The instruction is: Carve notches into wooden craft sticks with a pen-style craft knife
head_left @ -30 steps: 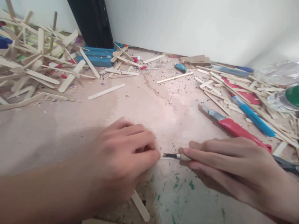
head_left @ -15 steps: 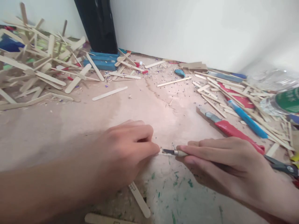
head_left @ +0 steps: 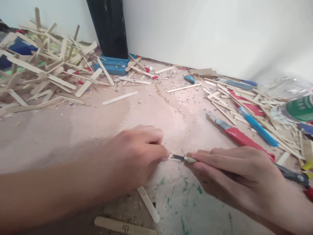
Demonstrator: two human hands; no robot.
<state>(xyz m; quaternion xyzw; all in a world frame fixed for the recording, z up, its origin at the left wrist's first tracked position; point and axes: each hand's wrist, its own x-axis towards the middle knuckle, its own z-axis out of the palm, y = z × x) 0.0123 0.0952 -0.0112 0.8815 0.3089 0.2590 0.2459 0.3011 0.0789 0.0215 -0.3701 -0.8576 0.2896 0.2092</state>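
Observation:
My right hand (head_left: pixel 234 173) is closed around a craft knife (head_left: pixel 190 159), its dark blade pointing left. The blade lies along a small pale wooden piece (head_left: pixel 171 158) on the table (head_left: pixel 156 120). My left hand (head_left: pixel 139 153) is closed, thumb and forefinger pinching the other end of that piece, most of which they hide. Below my left hand lies a popsicle stick (head_left: pixel 149 205) with dark printed marks. Another marked popsicle stick (head_left: pixel 124 226) rests at the bottom edge. Behind my right hand lies a red utility knife (head_left: pixel 241 137) with its blade out.
A large heap of popsicle sticks (head_left: pixel 41 71) covers the back left. A black upright object (head_left: pixel 109 29) stands in a blue base (head_left: pixel 112 65) by the white wall (head_left: pixel 207 32). On the right are wood strips, a blue pen-like tool (head_left: pixel 259 127), scissors (head_left: pixel 293 174) and a bottle (head_left: pixel 298 109).
The view has shifted slightly, so most things sit a little further right. Both hands keep their hold, with the knife blade still against the wooden piece.

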